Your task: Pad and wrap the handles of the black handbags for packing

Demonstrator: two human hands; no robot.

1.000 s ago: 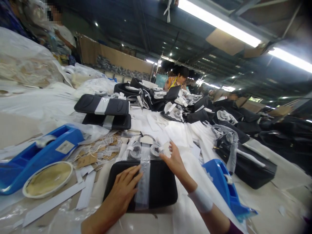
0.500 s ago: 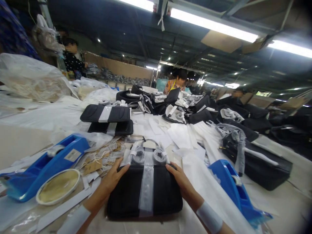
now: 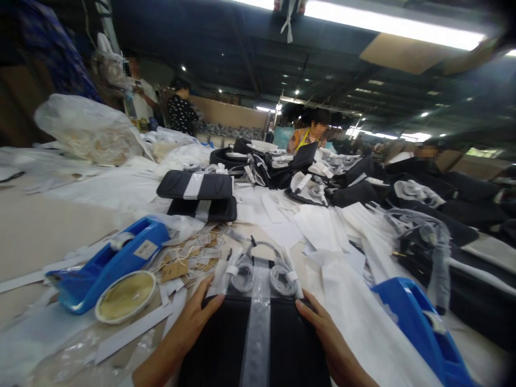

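A black bag [image 3: 296,344] lies before me, with a clear plastic strip [image 3: 258,322] down its middle. Coiled straps in clear wrap [image 3: 243,278] rest along its far end, beneath a curved handle. My left hand [image 3: 201,309] grips the far left corner, thumb on top and fingers over the side. At the opposite corner, my right hand [image 3: 320,317] holds the bag in the same way. The bag's near edge runs out of the picture. Left of my left hand are loose paper tags [image 3: 175,270] with strings.
A blue tape dispenser [image 3: 108,263] and a round dish [image 3: 127,295] of yellowish stuff stand to the left. Another blue tape dispenser [image 3: 423,328] is at right. Two strapped black bags [image 3: 195,185] are stacked farther back. Black bags pile up behind, where a person [image 3: 306,137] works.
The bag has come nearer to me, its near edge leaving the picture, with both hands still on its corners. My view has turned left, so the background shifts right.
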